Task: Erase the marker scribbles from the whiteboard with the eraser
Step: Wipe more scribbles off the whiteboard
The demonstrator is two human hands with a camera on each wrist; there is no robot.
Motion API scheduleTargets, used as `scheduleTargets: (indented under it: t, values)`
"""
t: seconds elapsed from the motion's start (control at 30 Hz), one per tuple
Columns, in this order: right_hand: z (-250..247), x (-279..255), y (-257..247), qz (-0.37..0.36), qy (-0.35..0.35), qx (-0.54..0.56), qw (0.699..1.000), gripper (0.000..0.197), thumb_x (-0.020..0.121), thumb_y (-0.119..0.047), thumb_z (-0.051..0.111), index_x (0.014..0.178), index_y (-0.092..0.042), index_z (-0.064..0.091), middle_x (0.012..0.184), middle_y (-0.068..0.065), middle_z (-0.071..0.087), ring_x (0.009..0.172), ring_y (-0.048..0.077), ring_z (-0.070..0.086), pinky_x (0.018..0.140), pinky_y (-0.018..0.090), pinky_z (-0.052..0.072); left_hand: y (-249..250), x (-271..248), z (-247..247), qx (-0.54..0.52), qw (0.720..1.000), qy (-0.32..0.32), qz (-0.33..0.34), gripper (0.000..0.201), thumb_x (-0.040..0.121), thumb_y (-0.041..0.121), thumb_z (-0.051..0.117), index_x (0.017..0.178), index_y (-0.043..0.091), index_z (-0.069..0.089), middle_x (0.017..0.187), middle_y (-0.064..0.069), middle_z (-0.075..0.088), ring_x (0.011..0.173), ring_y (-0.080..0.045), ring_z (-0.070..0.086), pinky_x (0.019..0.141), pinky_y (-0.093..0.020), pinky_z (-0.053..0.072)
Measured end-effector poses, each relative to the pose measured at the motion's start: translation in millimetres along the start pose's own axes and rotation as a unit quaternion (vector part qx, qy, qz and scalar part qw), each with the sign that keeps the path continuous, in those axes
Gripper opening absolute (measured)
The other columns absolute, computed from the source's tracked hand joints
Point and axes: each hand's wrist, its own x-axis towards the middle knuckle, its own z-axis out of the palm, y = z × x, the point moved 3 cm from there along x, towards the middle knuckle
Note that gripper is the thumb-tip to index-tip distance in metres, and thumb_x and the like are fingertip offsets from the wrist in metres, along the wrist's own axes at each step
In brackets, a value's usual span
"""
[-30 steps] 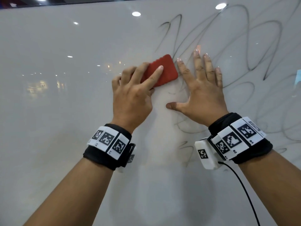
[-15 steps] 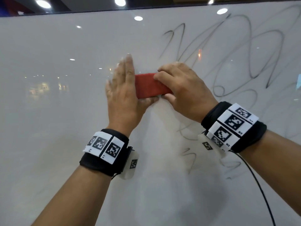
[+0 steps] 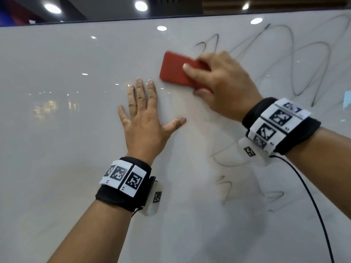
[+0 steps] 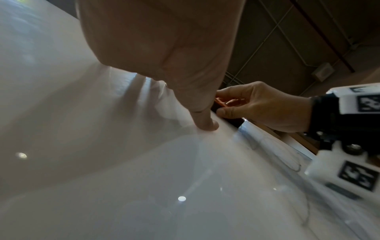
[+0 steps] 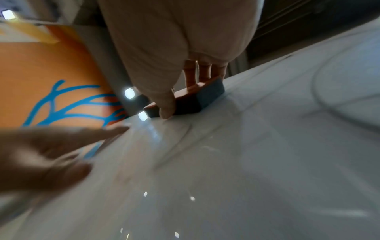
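Note:
The red eraser (image 3: 173, 70) lies flat against the whiteboard (image 3: 66, 141), at the left end of the grey marker scribbles (image 3: 303, 63). My right hand (image 3: 207, 78) grips it from the right, forefinger on its back and thumb under its lower edge. In the right wrist view the thumb (image 5: 166, 105) presses the side of the eraser (image 5: 205, 95), whose dark felt face meets the board. My left hand (image 3: 144, 107) rests flat on the board below and left of the eraser, fingers straight and spread, holding nothing. More faint scribbles (image 3: 226, 186) sit lower down.
The board's top edge (image 3: 171, 18) runs just above the scribbles, with ceiling lights beyond it. A black cable (image 3: 311, 205) hangs from my right wrist band. A small blue patch (image 3: 347, 99) shows at the right border. The board's left half carries only reflections.
The eraser has passed from my left hand to my right. The right hand has carried it up towards the scribbles, and the left hand has dropped and spread flat on the board.

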Motion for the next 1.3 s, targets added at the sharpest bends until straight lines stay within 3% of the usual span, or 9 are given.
scheduleTargets:
  t: [0.13, 0.3, 0.5, 0.63, 0.73, 0.83, 1.03, 1.13, 1.3]
  values:
    - [-8, 15, 11, 0.116, 0.064, 0.033, 0.991, 0.058, 0.09, -0.028, 0.068, 0.145, -0.019, 0.049, 0.134, 0.014, 0.05, 0.119, 0.034, 0.046, 0.1, 0.044, 0.042, -2, -2, 1, 0.005, 1.0, 0.002, 0.003, 0.114, 0.073, 0.088, 0.034, 0.158, 0.027, -0.011, 0.166, 0.003, -0.017, 0.153, -0.017, -0.016, 0.12, -0.056, -0.002]
    - [13, -8, -21, 0.001, -0.005, 0.017, 1.0, 0.058, 0.083, -0.02, 0.073, 0.139, -0.013, 0.056, 0.131, 0.019, 0.055, 0.112, 0.04, 0.051, 0.09, 0.051, 0.049, -3, -2, 2, 0.002, 1.0, -0.001, 0.005, 0.114, 0.074, 0.087, 0.037, 0.158, 0.026, -0.01, 0.166, 0.002, -0.016, 0.153, -0.017, -0.015, 0.12, -0.057, -0.001]
    - [-11, 13, 21, 0.154, 0.085, 0.05, 0.983, 0.055, 0.09, -0.018, 0.069, 0.143, -0.016, 0.052, 0.138, 0.014, 0.051, 0.123, 0.034, 0.046, 0.104, 0.043, 0.042, -1, -4, 1, -0.013, 1.0, -0.011, -0.005, 0.112, 0.072, 0.087, 0.03, 0.159, 0.029, -0.01, 0.166, 0.003, -0.019, 0.152, -0.017, -0.018, 0.12, -0.058, -0.002]
    - [-1, -2, -3, 0.09, 0.03, 0.022, 0.995, 0.059, 0.088, -0.014, 0.066, 0.144, -0.014, 0.049, 0.14, 0.018, 0.048, 0.121, 0.038, 0.046, 0.099, 0.048, 0.045, 2, -6, -1, -0.023, 1.0, -0.016, -0.009, 0.105, 0.076, 0.083, 0.034, 0.158, 0.033, -0.01, 0.166, 0.002, -0.02, 0.152, -0.019, -0.019, 0.118, -0.061, -0.002]
    - [-5, -7, 9, 0.059, 0.001, 0.014, 0.998, 0.059, 0.089, -0.013, 0.067, 0.145, -0.022, 0.049, 0.143, 0.013, 0.046, 0.123, 0.036, 0.045, 0.1, 0.049, 0.044, 6, -8, -1, -0.019, 0.999, -0.025, -0.009, 0.094, 0.085, 0.074, 0.043, 0.157, 0.039, -0.007, 0.166, -0.001, -0.02, 0.152, -0.021, -0.019, 0.116, -0.065, 0.001]
    - [-19, 0, 35, 0.14, 0.056, 0.027, 0.988, 0.058, 0.09, -0.013, 0.065, 0.145, -0.025, 0.049, 0.143, 0.011, 0.047, 0.125, 0.034, 0.044, 0.104, 0.046, 0.042, 13, -12, -1, -0.013, 0.999, -0.034, -0.004, 0.083, 0.095, 0.061, 0.046, 0.157, 0.041, -0.005, 0.166, -0.001, -0.019, 0.152, -0.021, -0.018, 0.117, -0.067, 0.003]
    - [-8, -15, 8, 0.095, 0.039, 0.009, 0.995, 0.056, 0.087, -0.015, 0.068, 0.141, -0.021, 0.054, 0.134, 0.015, 0.051, 0.114, 0.035, 0.049, 0.091, 0.044, 0.048, 40, -14, -1, 0.037, 0.998, -0.003, 0.058, 0.07, 0.1, 0.029, 0.053, 0.158, 0.016, 0.016, 0.167, -0.004, -0.011, 0.154, -0.021, -0.01, 0.121, -0.058, 0.009]
    - [-12, -17, 21, 0.095, 0.049, 0.016, 0.994, 0.054, 0.088, -0.018, 0.067, 0.141, -0.021, 0.054, 0.134, 0.014, 0.051, 0.115, 0.035, 0.048, 0.093, 0.044, 0.048, 50, -13, -3, -0.006, 0.997, 0.004, 0.072, 0.074, 0.097, 0.036, 0.058, 0.155, 0.005, 0.024, 0.168, -0.006, -0.003, 0.154, -0.022, 0.007, 0.123, -0.048, 0.014]
    - [-19, -14, 32, 0.185, 0.121, 0.032, 0.975, 0.054, 0.089, -0.019, 0.066, 0.141, -0.018, 0.053, 0.134, 0.014, 0.051, 0.116, 0.034, 0.048, 0.1, 0.044, 0.046, 48, -16, 10, 0.029, 0.995, 0.001, 0.092, 0.088, 0.093, 0.065, 0.044, 0.16, 0.023, 0.007, 0.168, -0.005, -0.002, 0.154, -0.021, 0.0, 0.122, -0.052, 0.009]
